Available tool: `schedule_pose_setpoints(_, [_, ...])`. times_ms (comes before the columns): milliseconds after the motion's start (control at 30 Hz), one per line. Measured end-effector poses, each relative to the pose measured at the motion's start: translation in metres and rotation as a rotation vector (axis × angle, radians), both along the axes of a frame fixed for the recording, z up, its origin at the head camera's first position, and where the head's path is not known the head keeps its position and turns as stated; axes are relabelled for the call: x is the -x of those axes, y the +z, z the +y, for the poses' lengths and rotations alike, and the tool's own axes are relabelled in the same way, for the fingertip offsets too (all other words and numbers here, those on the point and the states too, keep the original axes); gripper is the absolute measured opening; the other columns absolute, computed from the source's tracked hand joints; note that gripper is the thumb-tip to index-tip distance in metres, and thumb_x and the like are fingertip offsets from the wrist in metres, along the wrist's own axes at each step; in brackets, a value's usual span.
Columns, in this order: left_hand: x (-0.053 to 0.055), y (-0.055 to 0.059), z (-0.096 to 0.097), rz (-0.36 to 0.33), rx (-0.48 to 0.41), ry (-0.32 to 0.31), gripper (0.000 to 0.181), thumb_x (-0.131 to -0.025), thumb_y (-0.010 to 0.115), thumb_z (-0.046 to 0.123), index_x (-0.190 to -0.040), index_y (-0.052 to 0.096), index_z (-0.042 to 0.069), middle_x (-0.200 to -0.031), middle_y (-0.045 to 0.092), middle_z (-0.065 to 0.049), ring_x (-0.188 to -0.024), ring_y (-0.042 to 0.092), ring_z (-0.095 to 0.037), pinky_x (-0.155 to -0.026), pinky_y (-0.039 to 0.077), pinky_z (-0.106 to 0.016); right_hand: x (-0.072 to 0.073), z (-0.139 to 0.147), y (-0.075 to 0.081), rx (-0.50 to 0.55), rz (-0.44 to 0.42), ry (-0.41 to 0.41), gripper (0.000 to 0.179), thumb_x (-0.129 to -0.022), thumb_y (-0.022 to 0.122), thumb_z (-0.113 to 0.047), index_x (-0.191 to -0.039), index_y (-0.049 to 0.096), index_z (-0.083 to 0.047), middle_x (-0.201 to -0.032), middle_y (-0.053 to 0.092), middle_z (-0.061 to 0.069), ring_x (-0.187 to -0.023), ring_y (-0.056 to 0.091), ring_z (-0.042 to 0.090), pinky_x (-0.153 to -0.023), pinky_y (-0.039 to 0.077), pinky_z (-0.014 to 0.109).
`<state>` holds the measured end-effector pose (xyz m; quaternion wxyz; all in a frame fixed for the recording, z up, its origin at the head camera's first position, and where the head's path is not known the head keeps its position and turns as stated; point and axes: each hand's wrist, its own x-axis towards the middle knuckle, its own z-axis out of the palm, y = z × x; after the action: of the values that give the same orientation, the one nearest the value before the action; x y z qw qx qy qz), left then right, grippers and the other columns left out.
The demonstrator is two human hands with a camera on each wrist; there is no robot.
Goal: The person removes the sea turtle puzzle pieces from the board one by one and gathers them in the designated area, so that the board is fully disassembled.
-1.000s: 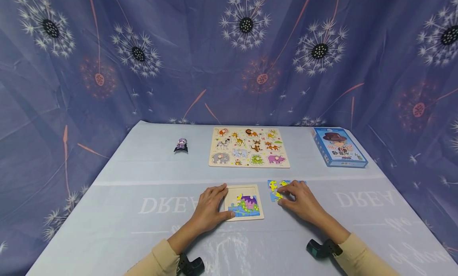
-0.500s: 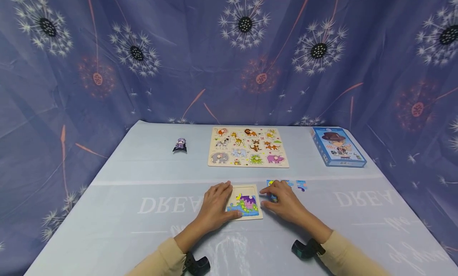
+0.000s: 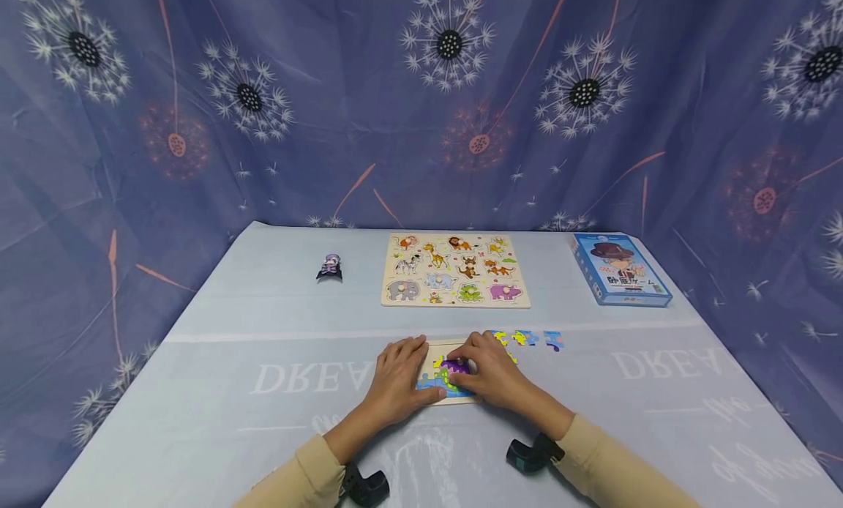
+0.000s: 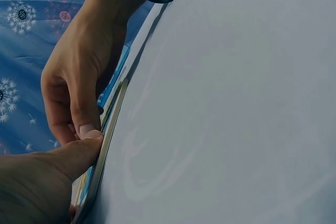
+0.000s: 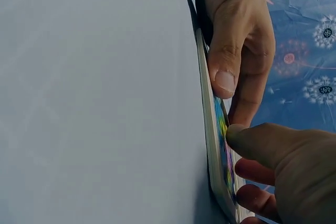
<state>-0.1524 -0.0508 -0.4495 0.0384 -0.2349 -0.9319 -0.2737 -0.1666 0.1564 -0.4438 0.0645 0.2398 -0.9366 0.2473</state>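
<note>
In the head view a wooden jigsaw tray point(image 3: 459, 401) lies before me, partly filled with purple, green and blue pieces. My left hand point(image 3: 397, 375) grips the tray at its left side, thumb over the front rim and fingers towards the back. Over the right half of the tray, my right hand point(image 3: 495, 371) has bent fingers, its fingertips and thumb on the purple part of the picture point(image 3: 454, 367). I cannot tell whether it pinches a piece. The right wrist view shows the right thumb point(image 5: 262, 142) at the coloured pieces. Loose jigsaw pieces point(image 3: 525, 338) lie right of the tray, one partly hidden.
Behind the tray lies a wooden animal peg puzzle point(image 3: 454, 270). A small purple and black figure point(image 3: 330, 267) stands at the back left, and a blue game box point(image 3: 620, 269) at the back right. A dandelion-patterned curtain point(image 3: 369, 113) hangs behind the table.
My right hand has moved left from the loose pieces onto the tray. My left hand has slid slightly right along the tray, its thumb further over the front rim.
</note>
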Motion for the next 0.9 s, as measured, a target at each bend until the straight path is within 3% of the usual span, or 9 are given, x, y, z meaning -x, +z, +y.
schedule_pose_setpoints(533, [-0.0002,0.0004,0.0004,-0.019,-0.005,0.002,0.079,-0.076,0.072,0.048,-0.135,0.049,0.001,-0.144,0.044,-0.012,-0.133,0.037,-0.033,-0.11,0.024,-0.056,0.0009,-0.0064,0.0023,0.027,-0.034,0.004,0.024,-0.072,0.08,-0.022,-0.092,0.068,-0.019,-0.082,0.054,-0.005,-0.078,0.037,0.008,-0.07,0.032,0.026])
schedule_pose_setpoints(900, [0.0003,0.0006,0.0004,-0.018,-0.009,-0.001,0.079,-0.075,0.072,0.048,-0.135,0.049,0.001,-0.143,0.044,-0.012,-0.133,0.037,-0.033,-0.11,0.023,-0.057,0.0012,-0.0055,0.0026,0.036,-0.042,0.013,0.03,-0.073,0.08,-0.023,-0.099,0.067,-0.021,-0.081,0.055,-0.004,-0.079,0.037,0.009,-0.07,0.031,0.025])
